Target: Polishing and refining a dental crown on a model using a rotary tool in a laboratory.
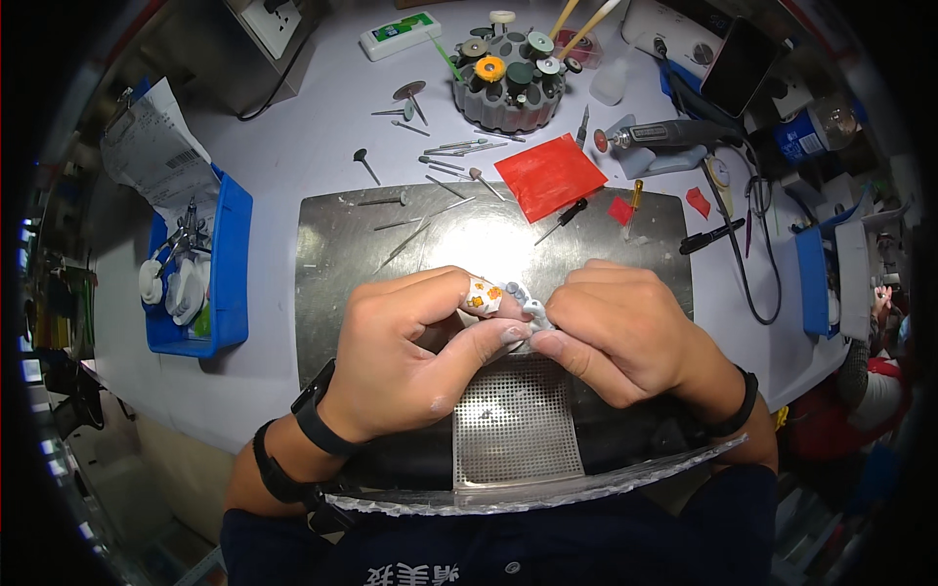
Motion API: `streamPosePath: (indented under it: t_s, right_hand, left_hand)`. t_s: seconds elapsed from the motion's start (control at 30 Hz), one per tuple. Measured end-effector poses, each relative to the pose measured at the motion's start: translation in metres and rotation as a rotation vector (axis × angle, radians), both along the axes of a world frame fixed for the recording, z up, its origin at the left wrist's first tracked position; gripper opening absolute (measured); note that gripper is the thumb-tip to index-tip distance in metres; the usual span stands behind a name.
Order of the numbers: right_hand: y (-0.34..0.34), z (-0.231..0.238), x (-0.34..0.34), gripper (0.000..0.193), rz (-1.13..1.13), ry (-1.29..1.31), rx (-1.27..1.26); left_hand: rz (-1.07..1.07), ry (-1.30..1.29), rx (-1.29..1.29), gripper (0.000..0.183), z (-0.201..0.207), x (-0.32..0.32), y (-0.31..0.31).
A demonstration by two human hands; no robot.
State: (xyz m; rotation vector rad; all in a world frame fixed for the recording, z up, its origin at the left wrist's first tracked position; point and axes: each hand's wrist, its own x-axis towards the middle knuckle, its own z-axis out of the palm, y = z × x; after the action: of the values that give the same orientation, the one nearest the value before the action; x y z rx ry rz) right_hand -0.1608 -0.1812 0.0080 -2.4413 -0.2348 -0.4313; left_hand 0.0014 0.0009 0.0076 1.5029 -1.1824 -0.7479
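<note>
Between both hands is a small, curved, grey-and-white dental piece [528,301], lumpy like a row of teeth. My left hand [405,337] grips its left end between thumb and fingers; a bandage with orange flower shapes wraps one fingertip. On the other end, my right hand [625,327] pinches with thumb and curled forefinger, its remaining fingers folded in. The fingers hide much of the piece. Both hands are above a dark metal work plate [342,244], just beyond a perforated metal grille [518,420].
Loose rotary burs [454,148] lie beyond the hands, near a red packet [550,178]. A round grey bur holder [508,98] stands at the back. A handheld rotary tool [674,135] rests at back right. Blue bins [230,264] flank the bench; a clear plastic edge [586,488] runs in front.
</note>
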Motion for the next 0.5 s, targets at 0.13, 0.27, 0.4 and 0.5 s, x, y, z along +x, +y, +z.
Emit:
streamPosePath:
  t_s: [0.13,0.27,0.4,0.5]
  right_hand:
    - [0.000,0.005,-0.001,0.019,-0.025,-0.014,-0.040]
    - [-0.026,-0.003,0.006,0.015,-0.163,-0.163,-0.077]
    - [-0.048,-0.015,0.002,0.024,-0.437,-0.032,-0.290]
    - [-0.052,-0.021,0.001,0.026,-0.412,0.023,-0.291]
  left_hand:
    - [0.057,0.132,0.026,0.006,0.005,-0.004,0.002]
    - [0.100,0.482,0.001,0.009,-0.007,0.007,0.002]
    - [0.040,0.473,-0.096,0.008,-0.012,0.012,0.001]
    - [0.036,0.448,-0.099,0.010,-0.016,0.008,0.000]
